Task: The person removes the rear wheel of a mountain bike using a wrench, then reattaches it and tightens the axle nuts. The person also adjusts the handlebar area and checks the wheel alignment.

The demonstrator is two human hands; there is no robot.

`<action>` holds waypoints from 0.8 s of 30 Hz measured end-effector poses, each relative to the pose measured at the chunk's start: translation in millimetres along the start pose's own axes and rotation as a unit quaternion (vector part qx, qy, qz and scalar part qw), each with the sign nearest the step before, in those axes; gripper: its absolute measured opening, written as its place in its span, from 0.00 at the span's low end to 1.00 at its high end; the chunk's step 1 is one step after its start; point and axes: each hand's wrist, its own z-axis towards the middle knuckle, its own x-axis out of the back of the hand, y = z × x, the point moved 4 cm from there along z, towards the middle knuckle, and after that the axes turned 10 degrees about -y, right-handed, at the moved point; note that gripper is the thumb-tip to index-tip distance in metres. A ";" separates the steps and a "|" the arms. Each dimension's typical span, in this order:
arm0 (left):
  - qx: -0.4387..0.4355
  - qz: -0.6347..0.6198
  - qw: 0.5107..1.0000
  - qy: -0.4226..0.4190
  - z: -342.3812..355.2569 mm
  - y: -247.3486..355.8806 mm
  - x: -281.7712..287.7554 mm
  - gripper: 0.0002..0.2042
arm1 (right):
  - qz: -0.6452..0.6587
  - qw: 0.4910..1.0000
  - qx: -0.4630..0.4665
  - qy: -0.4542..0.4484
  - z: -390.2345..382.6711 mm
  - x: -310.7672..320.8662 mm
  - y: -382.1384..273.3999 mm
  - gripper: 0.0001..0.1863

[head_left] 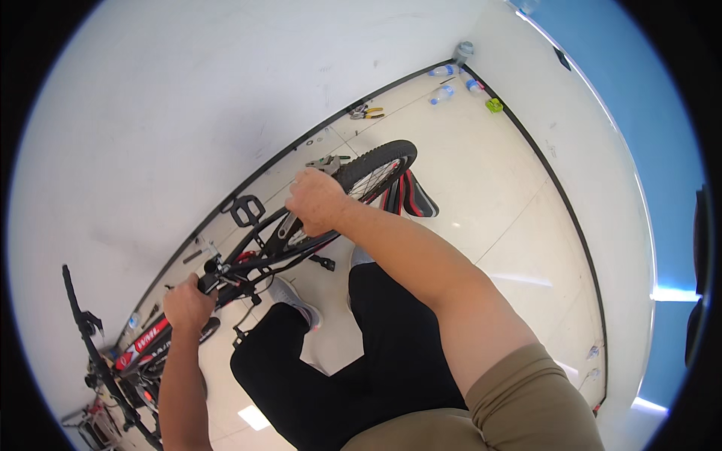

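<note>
The bicycle sits on the floor by the wall, so the left hand clasping its frame should brace firmly while the right hand, its hold hidden from me, works beside the wheel.

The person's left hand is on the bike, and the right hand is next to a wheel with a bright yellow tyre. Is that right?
Not quite: the head view shows that the tyre is black, not bright yellow. The left hand is on the bike, and the right hand is next to that wheel.
</note>
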 end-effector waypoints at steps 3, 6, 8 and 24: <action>0.004 0.004 1.000 -0.008 0.5 4.3 1.5 0.18 | 0.057 0.998 0.010 0.040 -9.6 7.6 3.4 0.18; 0.001 0.000 1.000 -0.013 -0.5 0.7 1.3 0.18 | 0.096 0.990 0.034 0.098 -17.7 8.7 8.9 0.19; 0.001 -0.003 1.000 -0.026 0.2 6.6 6.0 0.19 | 0.108 0.985 0.045 0.129 -24.9 9.1 17.3 0.17; -0.021 -0.027 0.998 -0.052 -1.2 0.4 9.4 0.19 | 0.661 0.600 -0.398 0.210 -171.8 1.7 81.4 0.24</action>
